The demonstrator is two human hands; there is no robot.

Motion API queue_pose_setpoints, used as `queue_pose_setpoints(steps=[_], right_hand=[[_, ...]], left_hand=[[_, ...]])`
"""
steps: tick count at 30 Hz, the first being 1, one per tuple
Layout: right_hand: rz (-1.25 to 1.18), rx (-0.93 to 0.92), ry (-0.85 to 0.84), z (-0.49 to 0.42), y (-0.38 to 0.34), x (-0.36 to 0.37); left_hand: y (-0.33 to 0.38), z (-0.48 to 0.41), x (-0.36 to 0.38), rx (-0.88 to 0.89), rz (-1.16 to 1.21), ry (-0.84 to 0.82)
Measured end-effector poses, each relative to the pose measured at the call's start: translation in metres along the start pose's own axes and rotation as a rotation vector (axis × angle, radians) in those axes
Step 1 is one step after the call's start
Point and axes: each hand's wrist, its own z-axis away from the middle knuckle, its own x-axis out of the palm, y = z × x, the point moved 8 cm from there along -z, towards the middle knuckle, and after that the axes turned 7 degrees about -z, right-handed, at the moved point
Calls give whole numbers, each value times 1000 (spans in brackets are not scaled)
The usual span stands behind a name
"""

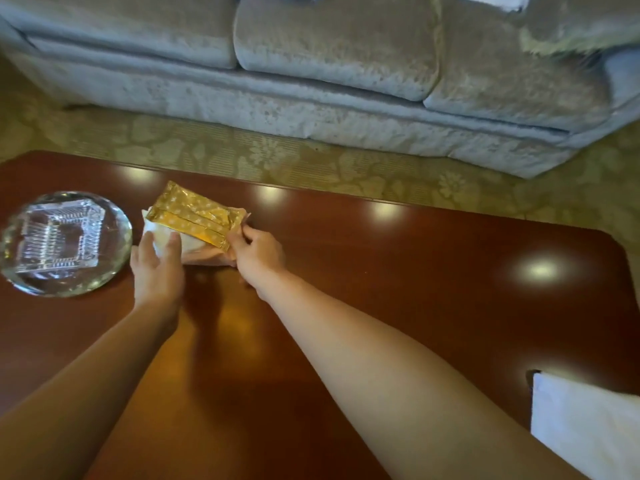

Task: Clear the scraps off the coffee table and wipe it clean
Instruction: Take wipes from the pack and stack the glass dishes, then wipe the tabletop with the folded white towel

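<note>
Two seemingly light scraps: left hand (157, 265) spreads flat on soft tissue (162, 241); right hand (256, 252) pinches the crinkly gold wrapper (194, 216) by its corner.

A grey-blue velvet sofa (332, 57) ran across the top of the frame. Below it lay a pale green floral carpet (311, 161). The glossy reddish-brown tabletop (415, 271) filled the lower frame, showing several round glints of light.
</note>
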Motion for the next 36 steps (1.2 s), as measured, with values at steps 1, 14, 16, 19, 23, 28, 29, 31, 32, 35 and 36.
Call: queue_pose_setpoints(steps=[1, 14, 16, 19, 23, 28, 29, 31, 32, 35, 36], right_hand=[[-11, 1, -16, 3, 2, -2], [-40, 133, 40, 199, 148, -215], [-15, 150, 97, 239, 175, -254], [-24, 169, 160, 298, 220, -298], [-23, 255, 315, 374, 279, -346], [137, 231, 558, 431, 335, -423], [181, 206, 620, 435, 342, -440], [272, 166, 706, 437, 360, -477], [322, 155, 719, 433, 369, -494], [461, 84, 668, 404, 394, -530], [494, 34, 662, 391, 402, -541]], left_hand=[[-4, 4, 0, 8, -6, 5], [-33, 230, 81, 172, -272, -196], [-39, 275, 119, 217, -302, -329], [-48, 349, 174, 342, -400, -554], [-61, 439, 228, 517, -515, -731], [-63, 520, 297, 819, -714, -797], [-59, 532, 310, 889, -747, -797], [-48, 558, 345, 1019, -790, -776], [-43, 568, 362, 1091, -807, -742], [-23, 584, 415, 1246, -844, -604], [-20, 588, 434, 1279, -861, -566]])
